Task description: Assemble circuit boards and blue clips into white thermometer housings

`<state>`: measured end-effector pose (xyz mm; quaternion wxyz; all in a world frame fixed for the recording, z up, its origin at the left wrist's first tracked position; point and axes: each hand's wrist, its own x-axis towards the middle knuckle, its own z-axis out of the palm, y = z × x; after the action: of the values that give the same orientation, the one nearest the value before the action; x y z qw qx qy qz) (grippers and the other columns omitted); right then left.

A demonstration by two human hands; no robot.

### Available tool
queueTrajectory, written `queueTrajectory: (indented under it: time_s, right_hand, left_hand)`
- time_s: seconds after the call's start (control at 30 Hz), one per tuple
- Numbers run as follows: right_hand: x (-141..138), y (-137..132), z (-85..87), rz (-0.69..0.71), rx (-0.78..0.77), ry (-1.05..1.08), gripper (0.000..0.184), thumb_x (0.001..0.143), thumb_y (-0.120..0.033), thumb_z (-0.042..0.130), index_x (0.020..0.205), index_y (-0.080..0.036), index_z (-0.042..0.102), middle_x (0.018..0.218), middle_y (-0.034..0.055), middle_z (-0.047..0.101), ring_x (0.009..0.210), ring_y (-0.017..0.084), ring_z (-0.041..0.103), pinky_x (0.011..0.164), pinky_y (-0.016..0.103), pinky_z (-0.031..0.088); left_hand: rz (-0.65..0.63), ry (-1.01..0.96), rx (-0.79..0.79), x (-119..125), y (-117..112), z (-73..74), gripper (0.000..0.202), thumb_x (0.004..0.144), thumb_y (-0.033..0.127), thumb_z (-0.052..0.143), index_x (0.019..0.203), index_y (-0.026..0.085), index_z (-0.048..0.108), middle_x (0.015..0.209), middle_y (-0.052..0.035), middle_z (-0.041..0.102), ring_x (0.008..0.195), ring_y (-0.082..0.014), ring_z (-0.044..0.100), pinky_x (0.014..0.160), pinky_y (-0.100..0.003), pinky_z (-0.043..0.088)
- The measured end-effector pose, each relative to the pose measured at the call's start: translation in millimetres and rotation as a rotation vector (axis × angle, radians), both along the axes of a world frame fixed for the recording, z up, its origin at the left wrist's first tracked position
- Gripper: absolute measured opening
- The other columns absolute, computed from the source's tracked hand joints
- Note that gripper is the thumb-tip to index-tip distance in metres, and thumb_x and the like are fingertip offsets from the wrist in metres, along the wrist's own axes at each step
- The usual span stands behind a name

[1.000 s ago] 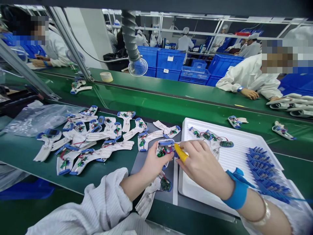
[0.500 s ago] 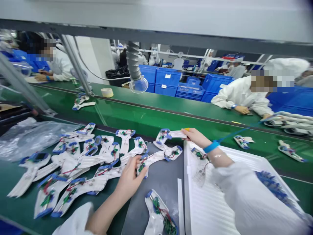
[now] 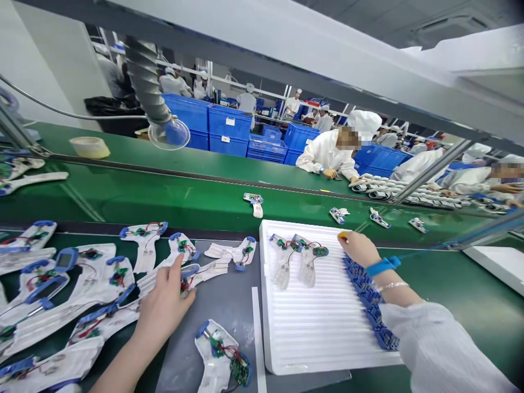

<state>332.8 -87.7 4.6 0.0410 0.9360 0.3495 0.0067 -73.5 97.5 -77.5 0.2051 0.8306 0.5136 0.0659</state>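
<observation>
My left hand [image 3: 166, 297] grips a white thermometer half-shell [image 3: 210, 271] with blue trim, finger and thumb at its board end. Around it lie several similar half-shells [image 3: 143, 243] with wires and green boards. My right hand [image 3: 360, 249], a blue strap on its wrist and yellow on a fingertip, is closed over the far end of a row of small blue parts [image 3: 374, 311]. Its inner fingers are hidden, so what they hold cannot be made out. Two wired half-shells [image 3: 308, 262] lie in the white ribbed tray [image 3: 303, 338].
Another half-shell [image 3: 219, 355] with a loose board lies on the grey mat [image 3: 178, 360]. Beyond runs a green conveyor belt [image 3: 196, 204] carrying a few units [image 3: 254, 203]. A tape roll [image 3: 89, 147] and extraction hose [image 3: 145, 76] are at left; a co-worker [image 3: 327, 150] sits opposite.
My right hand has let go of a half-shell, which now lies on the belt, and moved to the blue parts. The view has swung right; my left hand stays at the half-shells.
</observation>
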Motion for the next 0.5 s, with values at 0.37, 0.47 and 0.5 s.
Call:
queueTrajectory:
  time_s: [0.37,0.47,0.5]
  right_hand:
    - [10.5,-40.2,-42.6,0.027,-0.193,-0.139,0.02,0.089,-0.031,0.051,0.096,-0.014,0.059,0.099,0.0052,0.061,0.086,0.016,0.059,0.074,0.034,0.05]
    - [12.1,-44.3,-39.3,0.008,-0.162,-0.177,0.022,0.089,-0.032,0.051,0.098,-0.014,0.059,0.104,0.0062,0.06,0.091,0.017,0.058,0.076,0.036,0.05]
    - [12.1,-46.2,-38.9,0.002,-0.154,-0.183,0.021,0.089,-0.032,0.051,0.097,-0.014,0.059,0.104,0.0063,0.06,0.093,0.018,0.058,0.078,0.037,0.049]
  left_hand:
    - [0.503,-1.145,-0.729,-16.8,-18.9,39.0,0.066,0.072,0.012,0.066,0.129,0.03,0.035,0.098,-0.0053,0.067,0.086,-0.0182,0.068,0.071,-0.023,0.054]
    - [0.547,-1.188,-0.769,-18.7,-23.3,44.6,0.06,0.073,0.006,0.064,0.123,0.031,0.043,0.096,-0.0039,0.068,0.078,-0.0149,0.07,0.064,-0.018,0.054]
    - [0.553,-1.195,-0.774,-19.5,-23.9,45.7,0.058,0.073,0.005,0.063,0.122,0.03,0.044,0.094,-0.0037,0.068,0.076,-0.0145,0.07,0.063,-0.017,0.054]
